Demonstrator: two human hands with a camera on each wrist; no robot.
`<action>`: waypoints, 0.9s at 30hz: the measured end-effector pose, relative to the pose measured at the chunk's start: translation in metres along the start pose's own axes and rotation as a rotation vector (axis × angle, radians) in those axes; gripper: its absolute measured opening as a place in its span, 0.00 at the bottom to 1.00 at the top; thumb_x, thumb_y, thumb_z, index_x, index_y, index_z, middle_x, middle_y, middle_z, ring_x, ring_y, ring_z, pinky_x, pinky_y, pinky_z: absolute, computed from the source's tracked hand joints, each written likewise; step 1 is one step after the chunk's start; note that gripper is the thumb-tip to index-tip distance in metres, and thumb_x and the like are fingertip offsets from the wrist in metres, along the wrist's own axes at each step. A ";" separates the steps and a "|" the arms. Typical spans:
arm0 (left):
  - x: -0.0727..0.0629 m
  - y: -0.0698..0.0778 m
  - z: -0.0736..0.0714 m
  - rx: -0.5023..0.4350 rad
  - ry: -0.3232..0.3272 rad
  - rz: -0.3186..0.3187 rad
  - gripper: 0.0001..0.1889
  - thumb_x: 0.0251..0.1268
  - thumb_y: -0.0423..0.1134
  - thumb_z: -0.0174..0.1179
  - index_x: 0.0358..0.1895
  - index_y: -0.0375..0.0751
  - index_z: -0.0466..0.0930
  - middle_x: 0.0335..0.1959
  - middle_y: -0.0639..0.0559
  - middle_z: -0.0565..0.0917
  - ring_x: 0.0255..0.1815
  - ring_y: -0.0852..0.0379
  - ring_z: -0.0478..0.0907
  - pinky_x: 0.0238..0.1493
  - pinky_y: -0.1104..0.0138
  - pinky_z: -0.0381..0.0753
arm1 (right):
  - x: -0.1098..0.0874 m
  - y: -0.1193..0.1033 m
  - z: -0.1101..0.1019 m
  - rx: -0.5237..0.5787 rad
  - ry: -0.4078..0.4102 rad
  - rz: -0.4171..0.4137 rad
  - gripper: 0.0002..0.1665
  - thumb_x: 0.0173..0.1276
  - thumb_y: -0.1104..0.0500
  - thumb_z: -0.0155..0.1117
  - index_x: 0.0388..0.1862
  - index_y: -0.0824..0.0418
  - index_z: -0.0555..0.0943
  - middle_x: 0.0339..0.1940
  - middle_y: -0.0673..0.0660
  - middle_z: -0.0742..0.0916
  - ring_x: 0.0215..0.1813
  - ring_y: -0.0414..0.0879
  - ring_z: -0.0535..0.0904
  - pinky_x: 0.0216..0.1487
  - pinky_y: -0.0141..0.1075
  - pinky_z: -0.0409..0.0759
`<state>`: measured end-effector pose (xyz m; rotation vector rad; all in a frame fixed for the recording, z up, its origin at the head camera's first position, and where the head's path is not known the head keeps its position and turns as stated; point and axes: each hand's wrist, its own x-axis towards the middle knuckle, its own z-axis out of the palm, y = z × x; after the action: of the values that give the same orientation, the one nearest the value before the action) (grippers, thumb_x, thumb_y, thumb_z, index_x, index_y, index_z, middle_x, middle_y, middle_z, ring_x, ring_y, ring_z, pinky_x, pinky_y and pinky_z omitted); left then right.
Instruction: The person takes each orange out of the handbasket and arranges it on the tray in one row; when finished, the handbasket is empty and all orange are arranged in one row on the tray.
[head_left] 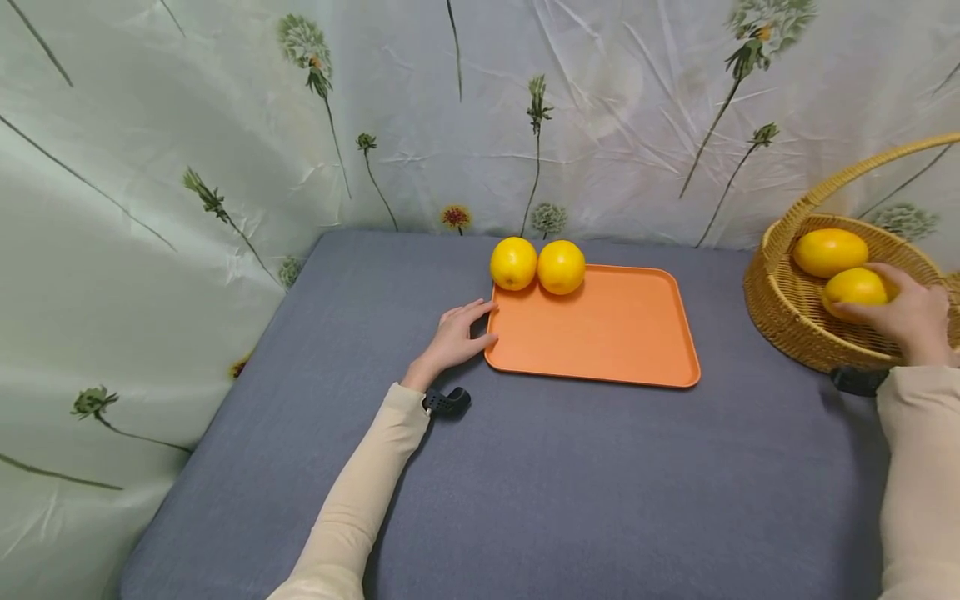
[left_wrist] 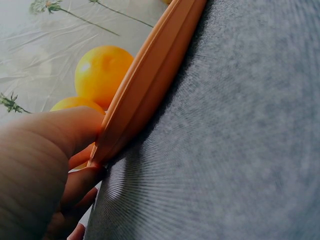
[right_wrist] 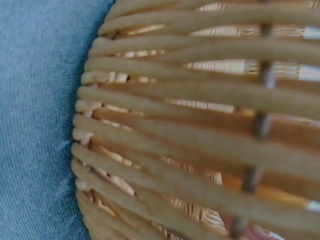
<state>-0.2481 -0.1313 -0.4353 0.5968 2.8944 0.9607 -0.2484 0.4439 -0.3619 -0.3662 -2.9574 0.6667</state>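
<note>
Head view, across top and down left side: creased floral curtain (head_left: 225, 100). Over most of lower frame: grey-blue table cover (head_left: 600, 483). Upper right, partly cut off by frame edge: wicker basket (head_left: 768, 312), arched handle (head_left: 806, 200) rising above. Right of centre: orange tray (head_left: 600, 333), lying flat. From bottom edge, left of centre and far right: beige sleeves (head_left: 360, 492).

Far right: right hand (head_left: 911, 312) inside basket, thumb and fingers clamped on front yellow fruit (head_left: 853, 287); rear yellow fruit (head_left: 831, 252) just beside, higher in frame. Near centre: left hand (head_left: 454, 335) at tray's left edge, thumb and fingers apart, tips touching rim. At tray's upper left corner: left yellow fruit (head_left: 513, 263) and right yellow fruit (head_left: 562, 267), side by side. At both cuffs: black wrist straps (head_left: 446, 402).

Left wrist view: tray's outer wall, hidden from head view, slanting from upper centre to lower left; one fruit partly behind hand. Right wrist view: basket wall in the way, filling centre and right; only a bit of skin through gaps, lower right. Cannot tell finger state there.
</note>
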 end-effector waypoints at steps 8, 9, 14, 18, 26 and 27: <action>-0.001 -0.002 0.002 0.002 0.017 0.014 0.29 0.62 0.46 0.58 0.67 0.43 0.67 0.69 0.43 0.69 0.73 0.48 0.61 0.70 0.47 0.54 | -0.006 -0.003 0.001 0.065 0.103 -0.060 0.44 0.63 0.50 0.58 0.72 0.68 0.55 0.61 0.82 0.63 0.63 0.75 0.49 0.59 0.63 0.48; -0.001 -0.002 0.002 0.003 0.018 0.015 0.29 0.62 0.46 0.58 0.67 0.43 0.67 0.69 0.43 0.69 0.73 0.48 0.61 0.70 0.47 0.54 | -0.006 -0.004 0.001 0.070 0.119 -0.071 0.43 0.63 0.50 0.58 0.71 0.68 0.56 0.61 0.81 0.64 0.62 0.75 0.50 0.58 0.63 0.48; 0.001 -0.001 0.001 0.001 0.010 0.008 0.29 0.62 0.46 0.57 0.67 0.43 0.66 0.69 0.43 0.68 0.73 0.48 0.60 0.70 0.47 0.53 | -0.012 -0.010 0.002 0.109 0.168 -0.091 0.42 0.65 0.49 0.57 0.71 0.67 0.57 0.63 0.80 0.63 0.63 0.74 0.50 0.60 0.63 0.47; 0.001 -0.002 -0.001 0.003 0.012 0.008 0.30 0.63 0.46 0.57 0.68 0.43 0.66 0.69 0.43 0.68 0.74 0.47 0.60 0.71 0.47 0.52 | -0.016 -0.019 0.003 0.152 0.212 -0.090 0.40 0.65 0.50 0.57 0.72 0.65 0.58 0.67 0.78 0.63 0.65 0.72 0.51 0.64 0.63 0.44; -0.001 -0.003 0.000 0.019 0.015 0.020 0.30 0.63 0.47 0.57 0.67 0.42 0.66 0.68 0.43 0.69 0.73 0.46 0.61 0.70 0.47 0.54 | -0.023 -0.030 0.007 0.214 0.259 -0.088 0.40 0.62 0.55 0.60 0.72 0.63 0.59 0.68 0.76 0.60 0.67 0.68 0.51 0.62 0.62 0.47; -0.001 -0.003 0.001 0.019 0.014 0.021 0.30 0.63 0.47 0.57 0.67 0.42 0.66 0.68 0.43 0.69 0.73 0.47 0.61 0.70 0.47 0.54 | -0.025 -0.031 0.007 0.217 0.261 -0.086 0.40 0.62 0.56 0.60 0.72 0.63 0.59 0.68 0.76 0.59 0.67 0.66 0.51 0.62 0.62 0.47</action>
<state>-0.2480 -0.1331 -0.4377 0.6251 2.9188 0.9444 -0.2322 0.4077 -0.3559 -0.2810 -2.6086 0.8476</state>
